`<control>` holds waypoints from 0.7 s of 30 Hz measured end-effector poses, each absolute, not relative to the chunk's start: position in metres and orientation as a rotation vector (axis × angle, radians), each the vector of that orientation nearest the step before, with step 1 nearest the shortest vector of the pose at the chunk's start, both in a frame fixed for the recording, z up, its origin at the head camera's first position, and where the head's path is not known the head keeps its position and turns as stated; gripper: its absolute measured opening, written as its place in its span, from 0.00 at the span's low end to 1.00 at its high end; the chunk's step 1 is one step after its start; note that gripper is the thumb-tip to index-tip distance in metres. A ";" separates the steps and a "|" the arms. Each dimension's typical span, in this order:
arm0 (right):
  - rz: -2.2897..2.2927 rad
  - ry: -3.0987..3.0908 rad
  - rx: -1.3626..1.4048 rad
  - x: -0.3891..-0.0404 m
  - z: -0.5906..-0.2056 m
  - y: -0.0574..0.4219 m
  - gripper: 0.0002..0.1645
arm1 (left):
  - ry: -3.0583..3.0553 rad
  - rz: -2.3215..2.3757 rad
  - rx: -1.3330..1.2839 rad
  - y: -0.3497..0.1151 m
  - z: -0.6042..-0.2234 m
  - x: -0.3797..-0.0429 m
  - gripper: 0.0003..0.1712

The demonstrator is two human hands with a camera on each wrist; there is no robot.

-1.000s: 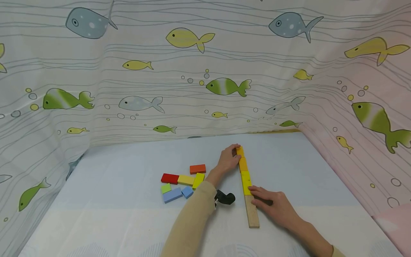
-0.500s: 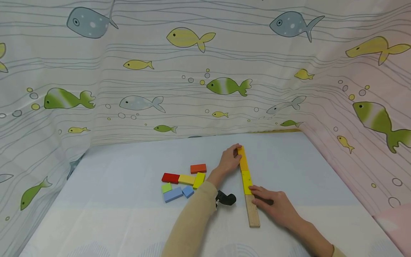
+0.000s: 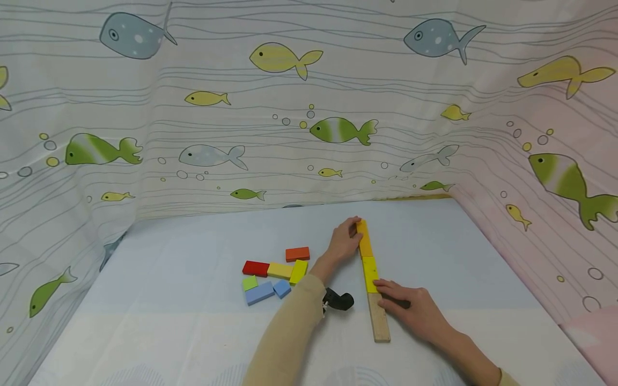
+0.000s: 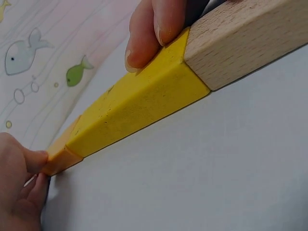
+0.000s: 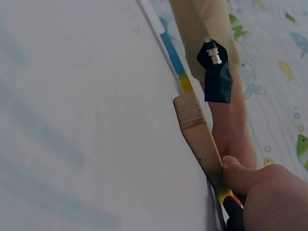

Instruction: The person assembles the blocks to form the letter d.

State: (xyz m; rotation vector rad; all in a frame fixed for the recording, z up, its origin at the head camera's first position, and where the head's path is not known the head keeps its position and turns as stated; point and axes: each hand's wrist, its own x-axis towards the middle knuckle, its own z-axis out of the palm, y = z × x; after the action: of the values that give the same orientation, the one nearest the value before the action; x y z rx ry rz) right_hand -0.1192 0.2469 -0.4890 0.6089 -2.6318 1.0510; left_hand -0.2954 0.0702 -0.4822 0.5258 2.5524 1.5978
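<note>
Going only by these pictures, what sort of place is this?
Probably an indoor play or activity corner: fish-print fabric stands around a pale flat surface bearing small coloured blocks. The wider room is out of view.

Orange block (image 3: 366,244): far end partly covered by the left hand (image 3: 344,242).
Left hand: cut off by the left edge in the left wrist view.
Right hand (image 3: 420,312): leaves at the right and bottom in the right wrist view.
Wooden block (image 3: 379,319): cut off at the right in the left wrist view.
Black wrist camera (image 3: 340,301): partly behind the tan left sleeve (image 3: 289,332).
Blue blocks (image 5: 173,55): blurred in the right wrist view, their joins too small to tell.
</note>
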 end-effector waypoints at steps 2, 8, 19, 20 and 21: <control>1.048 -2.624 0.620 -0.119 -0.489 0.247 0.23 | 2.563 1.592 0.528 0.069 -0.482 -0.294 0.25; 1.058 -2.616 0.617 -0.120 -0.491 0.247 0.23 | 2.588 1.556 0.491 0.063 -0.480 -0.288 0.26; 1.104 -2.580 0.627 -0.120 -0.492 0.246 0.23 | 2.591 1.418 0.478 0.041 -0.472 -0.261 0.27; 1.111 -2.579 0.630 -0.120 -0.492 0.246 0.23 | 2.603 1.396 0.492 0.038 -0.471 -0.258 0.27; 1.114 -2.579 0.632 -0.120 -0.491 0.246 0.23 | 2.611 1.382 0.509 0.035 -0.470 -0.254 0.27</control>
State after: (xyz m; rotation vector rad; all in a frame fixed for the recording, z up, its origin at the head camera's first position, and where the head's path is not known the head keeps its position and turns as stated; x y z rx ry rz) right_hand -0.1204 0.2460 -0.4914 0.6323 -2.5795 1.1142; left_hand -0.2543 0.0349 -0.4698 0.5093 2.6112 1.3816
